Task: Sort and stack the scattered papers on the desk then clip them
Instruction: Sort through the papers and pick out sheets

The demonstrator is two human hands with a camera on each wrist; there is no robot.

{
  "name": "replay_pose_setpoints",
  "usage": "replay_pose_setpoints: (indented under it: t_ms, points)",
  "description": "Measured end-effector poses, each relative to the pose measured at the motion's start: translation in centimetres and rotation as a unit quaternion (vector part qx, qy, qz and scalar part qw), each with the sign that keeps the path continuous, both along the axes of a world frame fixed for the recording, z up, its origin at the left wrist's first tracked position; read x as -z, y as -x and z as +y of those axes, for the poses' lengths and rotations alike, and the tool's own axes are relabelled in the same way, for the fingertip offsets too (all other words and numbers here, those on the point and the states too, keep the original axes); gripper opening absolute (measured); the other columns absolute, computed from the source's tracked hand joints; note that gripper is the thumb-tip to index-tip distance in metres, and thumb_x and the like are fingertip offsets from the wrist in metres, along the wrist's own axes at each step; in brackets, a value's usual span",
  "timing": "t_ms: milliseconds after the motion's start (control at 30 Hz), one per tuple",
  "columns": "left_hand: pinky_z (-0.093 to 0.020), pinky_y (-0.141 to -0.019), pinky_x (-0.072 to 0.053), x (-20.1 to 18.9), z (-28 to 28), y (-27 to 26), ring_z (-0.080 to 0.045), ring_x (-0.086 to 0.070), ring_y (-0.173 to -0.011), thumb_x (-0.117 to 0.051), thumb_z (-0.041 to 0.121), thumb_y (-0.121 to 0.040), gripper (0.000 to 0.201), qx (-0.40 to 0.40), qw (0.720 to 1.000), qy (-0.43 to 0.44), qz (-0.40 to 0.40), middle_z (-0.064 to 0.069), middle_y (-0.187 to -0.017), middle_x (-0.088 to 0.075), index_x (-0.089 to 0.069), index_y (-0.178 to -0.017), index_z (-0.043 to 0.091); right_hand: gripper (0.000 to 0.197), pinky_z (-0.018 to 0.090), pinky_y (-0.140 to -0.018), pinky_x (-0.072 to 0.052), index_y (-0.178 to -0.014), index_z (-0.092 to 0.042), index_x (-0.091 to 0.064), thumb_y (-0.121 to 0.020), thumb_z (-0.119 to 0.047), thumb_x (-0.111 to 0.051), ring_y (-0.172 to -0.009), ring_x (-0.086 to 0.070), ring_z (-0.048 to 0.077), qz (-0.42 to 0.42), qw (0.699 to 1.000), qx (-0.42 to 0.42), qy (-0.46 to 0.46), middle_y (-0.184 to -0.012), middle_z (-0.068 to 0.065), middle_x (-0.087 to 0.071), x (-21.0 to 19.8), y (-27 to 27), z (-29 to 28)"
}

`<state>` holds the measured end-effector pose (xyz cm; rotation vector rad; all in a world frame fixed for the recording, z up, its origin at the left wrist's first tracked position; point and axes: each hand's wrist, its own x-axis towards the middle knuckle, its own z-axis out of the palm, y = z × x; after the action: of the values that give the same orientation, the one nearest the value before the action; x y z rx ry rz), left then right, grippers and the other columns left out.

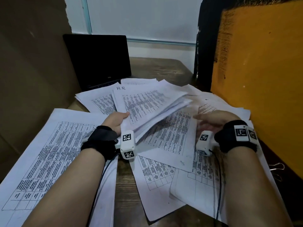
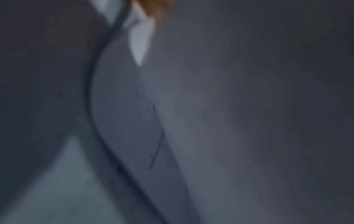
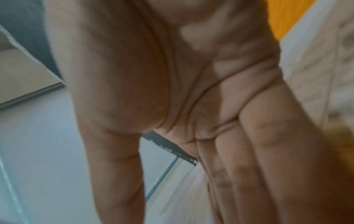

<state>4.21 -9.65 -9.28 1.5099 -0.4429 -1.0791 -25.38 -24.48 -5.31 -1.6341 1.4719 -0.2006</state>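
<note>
My left hand (image 1: 117,121) grips a thick sheaf of printed papers (image 1: 147,104) by its near-left corner, thumb on top, and holds it raised and tilted above the desk. "H.R" is handwritten at the sheaf's top. Loose printed sheets (image 1: 168,138) lie scattered beneath and around it. My right hand (image 1: 211,121) hovers to the right of the sheaf with straight fingers (image 3: 249,159) and nothing in it. A binder clip (image 1: 277,166) lies at the desk's right edge. The left wrist view shows only dark, blurred paper (image 2: 124,121).
A large table-printed sheet (image 1: 49,158) lies at the near left. A dark open laptop (image 1: 98,61) stands at the back left, its keyboard partly under papers. An orange panel (image 1: 262,79) bounds the right, a brown cardboard wall (image 1: 32,63) the left. The wooden desk (image 1: 164,68) shows behind.
</note>
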Motion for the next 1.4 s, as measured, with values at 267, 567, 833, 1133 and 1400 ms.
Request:
replay_pose_setpoints:
  t_ms: [267,567,833,1133,1400]
  points:
    - [-0.023,-0.045,-0.052,-0.6,0.6,0.3,-0.018,-0.067,-0.055,-0.053,0.022,-0.097,0.042,0.009,0.997,0.061,0.049,-0.007,-0.074,-0.071,-0.05,-0.131,-0.003,0.044,0.053,-0.089,-0.054,-0.108,-0.007,-0.068,-0.069,-0.02,-0.083,-0.099,-0.068,0.037,-0.118,0.989,-0.088,0.013,-0.109,0.017,-0.072,1.3,-3.3,0.8]
    - [-0.044,-0.083,-0.055,-1.3,0.9,2.1,-0.034,-0.061,-0.113,-0.048,-0.004,-0.095,0.052,0.109,0.989,0.095,0.005,-0.015,-0.133,-0.057,-0.038,-0.142,0.015,0.023,0.005,-0.077,-0.048,-0.109,-0.054,-0.042,-0.09,-0.065,-0.047,-0.102,-0.054,-0.002,-0.436,0.819,0.279,0.248,-0.119,-0.02,-0.049,4.0,2.5,-9.9]
    - [-0.033,-0.064,-0.057,-1.2,0.8,2.2,-0.022,-0.062,-0.066,-0.04,0.003,-0.1,0.023,0.1,0.994,0.05,0.023,-0.012,-0.099,-0.061,-0.044,-0.12,0.013,0.025,0.013,-0.059,-0.048,-0.083,-0.012,-0.06,-0.096,-0.033,-0.057,-0.063,-0.061,0.007,-0.333,0.919,0.123,0.174,-0.071,-0.007,-0.066,-1.0,-2.7,0.9]
    - [-0.025,-0.081,-0.051,-1.3,0.7,2.5,-0.011,-0.059,-0.102,-0.046,0.049,-0.094,0.045,0.12,0.992,0.015,-0.04,0.011,-0.119,-0.058,-0.043,-0.13,0.023,0.025,0.044,-0.088,-0.055,-0.108,-0.005,-0.069,-0.092,-0.023,-0.063,-0.092,-0.069,0.03,-0.125,0.985,-0.003,0.119,-0.103,0.013,-0.072,1.0,-4.8,1.7]
    - [-0.048,-0.09,-0.053,-1.1,1.0,1.9,-0.033,-0.065,-0.104,-0.057,-0.001,-0.09,0.042,0.149,0.987,0.047,-0.039,-0.018,-0.121,-0.064,-0.05,-0.131,0.002,0.025,0.034,-0.071,-0.048,-0.096,-0.001,-0.065,-0.092,-0.025,-0.058,-0.081,-0.062,0.03,-0.084,0.981,0.093,0.146,-0.1,0.019,-0.067,-0.7,-2.7,2.2]
